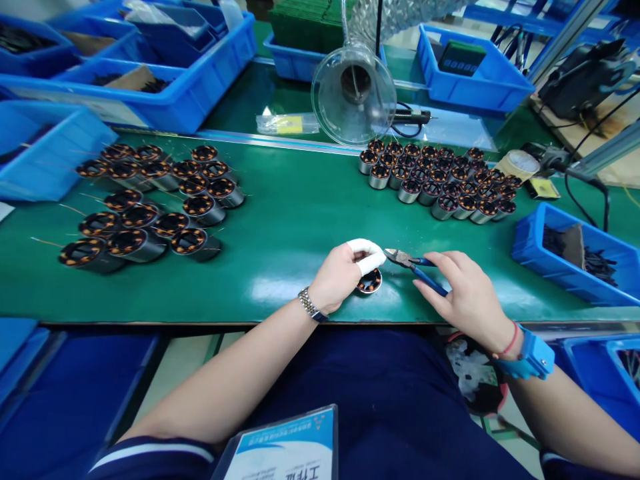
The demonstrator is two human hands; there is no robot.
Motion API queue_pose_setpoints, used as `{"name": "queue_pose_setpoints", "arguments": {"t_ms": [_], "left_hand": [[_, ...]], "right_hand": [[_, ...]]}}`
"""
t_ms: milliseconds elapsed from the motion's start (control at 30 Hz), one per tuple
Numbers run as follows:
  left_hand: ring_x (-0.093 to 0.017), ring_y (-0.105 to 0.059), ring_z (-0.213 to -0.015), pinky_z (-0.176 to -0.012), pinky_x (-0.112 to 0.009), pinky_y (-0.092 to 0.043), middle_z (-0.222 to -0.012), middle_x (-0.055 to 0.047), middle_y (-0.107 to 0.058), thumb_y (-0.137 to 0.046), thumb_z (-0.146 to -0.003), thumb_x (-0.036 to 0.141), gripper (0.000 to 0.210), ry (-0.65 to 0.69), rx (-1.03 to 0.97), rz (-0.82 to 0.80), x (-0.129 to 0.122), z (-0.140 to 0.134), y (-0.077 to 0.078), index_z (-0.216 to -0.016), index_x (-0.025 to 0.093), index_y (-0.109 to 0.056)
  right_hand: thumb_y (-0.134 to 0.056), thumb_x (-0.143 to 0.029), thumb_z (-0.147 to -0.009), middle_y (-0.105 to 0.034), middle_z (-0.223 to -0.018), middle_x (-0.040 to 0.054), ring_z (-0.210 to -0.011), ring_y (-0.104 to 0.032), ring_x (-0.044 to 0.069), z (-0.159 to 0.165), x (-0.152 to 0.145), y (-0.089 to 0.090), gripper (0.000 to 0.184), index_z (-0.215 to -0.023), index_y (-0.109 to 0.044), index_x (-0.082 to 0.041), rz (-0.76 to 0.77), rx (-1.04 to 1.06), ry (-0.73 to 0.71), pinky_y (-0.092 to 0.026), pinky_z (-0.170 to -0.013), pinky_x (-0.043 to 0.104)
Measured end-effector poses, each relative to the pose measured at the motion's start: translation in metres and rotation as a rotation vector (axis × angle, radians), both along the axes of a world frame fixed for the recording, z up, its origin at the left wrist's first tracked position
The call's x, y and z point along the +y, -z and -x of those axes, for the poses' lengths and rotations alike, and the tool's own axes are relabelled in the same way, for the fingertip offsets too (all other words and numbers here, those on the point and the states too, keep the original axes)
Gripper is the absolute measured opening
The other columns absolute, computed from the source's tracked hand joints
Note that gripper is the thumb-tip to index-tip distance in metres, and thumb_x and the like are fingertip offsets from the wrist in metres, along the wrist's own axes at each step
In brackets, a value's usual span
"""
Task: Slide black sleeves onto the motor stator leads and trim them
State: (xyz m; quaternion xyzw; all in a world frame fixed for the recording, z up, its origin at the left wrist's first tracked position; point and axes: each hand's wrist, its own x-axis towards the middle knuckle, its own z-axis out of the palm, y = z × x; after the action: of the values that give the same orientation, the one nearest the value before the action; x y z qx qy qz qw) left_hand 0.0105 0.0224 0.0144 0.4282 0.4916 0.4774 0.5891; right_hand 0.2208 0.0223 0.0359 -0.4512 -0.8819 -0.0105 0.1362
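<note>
1. Stator (371, 282): it sits on the green bench (290, 247) near the front edge, below the left fingertips and partly hidden by them, its open end with dark and copper-coloured parts facing up.
2. The person's left hand (340, 277), with white covers on thumb and forefinger, brings those two tips together just above the stator. Whether a wire lies between them cannot be told, nor whether the hidden fingers touch the stator.
3. The right hand (470, 293) is closed around the blue handles of the pliers (411, 261). The handles stand apart, and the pliers' nose points at the left fingertips, just beside them; whether it bites on anything is too small to tell.
4. On the bench's left side stands a loose group of stators (137, 243), some with thin wires sticking out.
5. Toward the back right, more stators (440, 176) stand in close rows, a tape roll (519, 163) just beside them.
6. Nearer the right hand, a blue bin (563, 267) holds dark pieces.
7. A clear funnel (325, 87) hangs over the back of the bench.
</note>
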Motion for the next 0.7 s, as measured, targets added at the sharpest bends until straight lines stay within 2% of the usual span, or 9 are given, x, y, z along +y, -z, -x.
{"name": "queue_pose_setpoints", "arguments": {"t_ms": [567,700], "left_hand": [[-0.011,-0.053,-0.063,-0.063,-0.024,-0.040,-0.066,0.002,-0.059,-0.065,-0.067,0.024,0.010,0.000,0.024,-0.006,0.0003,-0.0008,-0.0007,-0.068,0.015,-0.061],[-0.011,-0.054,-0.065,-0.064,-0.024,-0.041,-0.068,0.001,-0.060,-0.065,-0.068,0.025,0.011,-0.002,0.030,-0.011,-0.0005,-0.0010,0.0004,-0.070,0.015,-0.061]], "right_hand": [[-0.050,-0.040,-0.082,-0.057,-0.090,0.0083,-0.082,-0.053,0.020,0.0025,-0.0040,0.0038,0.036,-0.108,-0.052,-0.014,-0.010,0.020,-0.004,-0.045,-0.071,0.032],[-0.051,-0.039,-0.082,-0.057,-0.086,0.0070,-0.079,-0.054,0.018,-0.0001,-0.0017,0.0025,0.036,-0.108,-0.052,-0.015,-0.035,0.083,-0.007,-0.045,-0.069,0.030]]}}
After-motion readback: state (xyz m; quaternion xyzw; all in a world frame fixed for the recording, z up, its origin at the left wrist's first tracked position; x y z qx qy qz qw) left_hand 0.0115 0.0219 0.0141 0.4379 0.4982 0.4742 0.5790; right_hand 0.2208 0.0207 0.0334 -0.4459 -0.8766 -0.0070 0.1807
